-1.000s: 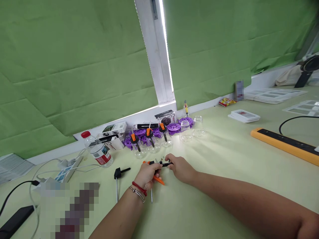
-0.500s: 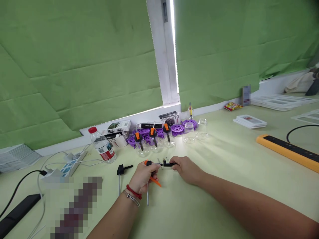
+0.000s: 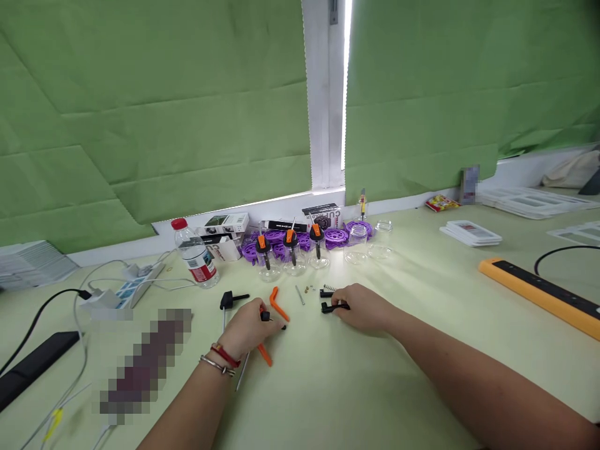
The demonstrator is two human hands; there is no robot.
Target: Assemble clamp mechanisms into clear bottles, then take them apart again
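Observation:
My left hand (image 3: 246,331) is curled around a small black piece (image 3: 265,316) whose thin shaft points right to a dark tip. A metal rod (image 3: 242,373) and an orange strip (image 3: 265,355) show below this hand; whether they are held is hidden. Just beyond its fingers an orange bent lever (image 3: 279,305) lies on the table. My right hand (image 3: 359,306) pinches a black plastic part (image 3: 334,307) close to the tabletop. A second black part (image 3: 325,293) and a coil spring (image 3: 330,287) lie behind it. Between the hands are a metal pin (image 3: 300,295) and tiny brass-coloured bits (image 3: 307,289).
A black-headed tool with a metal rod (image 3: 227,301) lies left of my left hand. Behind stand three glass jars with black-and-orange tops (image 3: 291,240), purple discs (image 3: 336,236), boxes and a water bottle (image 3: 199,259). An orange power strip (image 3: 539,287) is at right, cables at left.
My hands have moved apart, the left toward the lower left, the right slightly right. An orange lever now lies apart on the table. The spring and second black part have come into sight.

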